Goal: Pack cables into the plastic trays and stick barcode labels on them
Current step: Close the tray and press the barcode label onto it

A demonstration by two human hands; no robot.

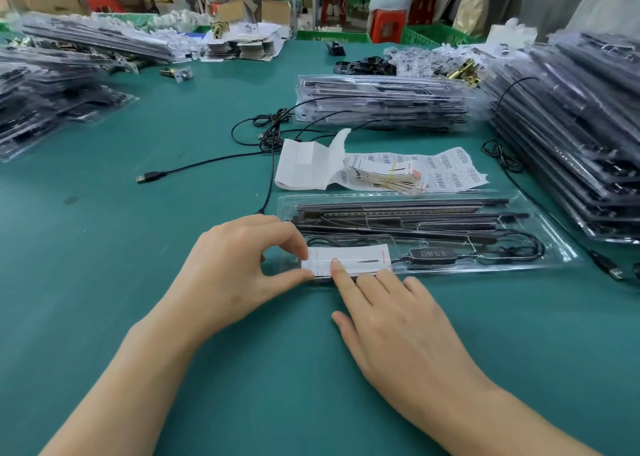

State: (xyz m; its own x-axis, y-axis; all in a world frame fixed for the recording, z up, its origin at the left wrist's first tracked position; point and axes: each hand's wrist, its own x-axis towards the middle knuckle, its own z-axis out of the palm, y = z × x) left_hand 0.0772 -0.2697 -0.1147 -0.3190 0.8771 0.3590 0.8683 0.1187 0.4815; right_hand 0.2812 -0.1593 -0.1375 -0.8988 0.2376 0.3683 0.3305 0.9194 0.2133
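Green worktop [138,282] carries both hands. The right hand [398,324], fingers straight, presses a forefinger on the barcode label [360,260]. The left hand [239,258] pinches the label's left end. Its long axis runs left-right along the plastic tray [554,247]'s near edge, so smoothing likely goes rightward. Label sheets [450,171] lie beyond.

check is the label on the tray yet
The label lies flat on the tray; the left hand pinches its end, the right hand presses it with one finger. Fully stuck: cannot tell.
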